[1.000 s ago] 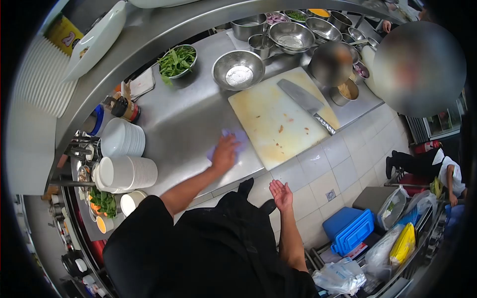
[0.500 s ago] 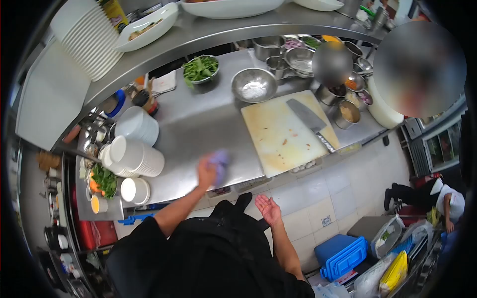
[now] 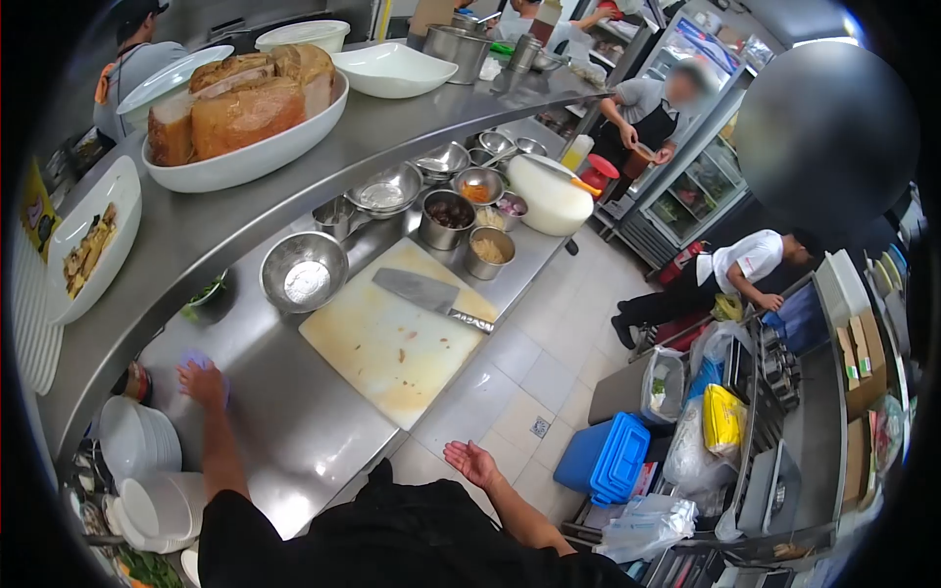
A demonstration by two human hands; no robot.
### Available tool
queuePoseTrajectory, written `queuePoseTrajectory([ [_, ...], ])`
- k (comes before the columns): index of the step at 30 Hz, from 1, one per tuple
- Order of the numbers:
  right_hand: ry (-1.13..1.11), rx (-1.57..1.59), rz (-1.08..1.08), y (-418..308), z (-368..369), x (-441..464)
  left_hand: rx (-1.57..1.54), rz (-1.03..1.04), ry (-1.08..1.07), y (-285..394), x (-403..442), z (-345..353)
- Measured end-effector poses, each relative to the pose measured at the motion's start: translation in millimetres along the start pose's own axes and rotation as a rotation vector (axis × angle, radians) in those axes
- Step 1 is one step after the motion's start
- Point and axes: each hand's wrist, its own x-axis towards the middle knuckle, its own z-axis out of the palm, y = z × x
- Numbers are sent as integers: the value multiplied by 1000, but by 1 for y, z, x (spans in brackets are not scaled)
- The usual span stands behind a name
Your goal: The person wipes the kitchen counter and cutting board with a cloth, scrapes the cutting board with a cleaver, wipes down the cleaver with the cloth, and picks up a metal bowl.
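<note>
My left hand [image 3: 201, 384] presses a purple cloth [image 3: 195, 358] onto the steel counter [image 3: 265, 402]; the fingers cover most of the cloth. Beyond it, partly hidden by the upper shelf, sits a metal bowl of green leaves [image 3: 206, 291]. My right hand [image 3: 472, 463] hangs in the air in front of the counter edge, palm up, fingers spread, with nothing in it. Between the hands and the back of the counter lies a stained white cutting board [image 3: 377, 343] with food scraps. A cleaver [image 3: 417, 288] rests flat on it, beside a bare metal bowl [image 3: 305, 272].
Stacked white bowls [image 3: 139, 441] and white tubs [image 3: 157, 505] stand left. A raised steel shelf [image 3: 392, 118] carries a platter of meat [image 3: 245, 113]. Metal containers of ingredients [image 3: 448, 218] line the back. Behind on the right are a blue cooler [image 3: 603, 456] and a co-worker bending [image 3: 745, 265].
My left hand has slid the cloth across the counter, away from the front edge toward the back left. The view has turned right. My right hand remains palm up.
</note>
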Motion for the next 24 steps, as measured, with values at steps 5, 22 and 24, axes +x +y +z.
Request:
queuePoseTrajectory([
  [5, 63, -29, -42, -1, -2, -10, -258, 463, 90, 42, 63, 120],
  [22, 185, -105, 129, 28, -19, 24, -819, 1078, -415, 70, -311, -65],
  [24, 195, -130, 103, 27, -33, 14, -904, 935, -535, 59, -313, -63],
])
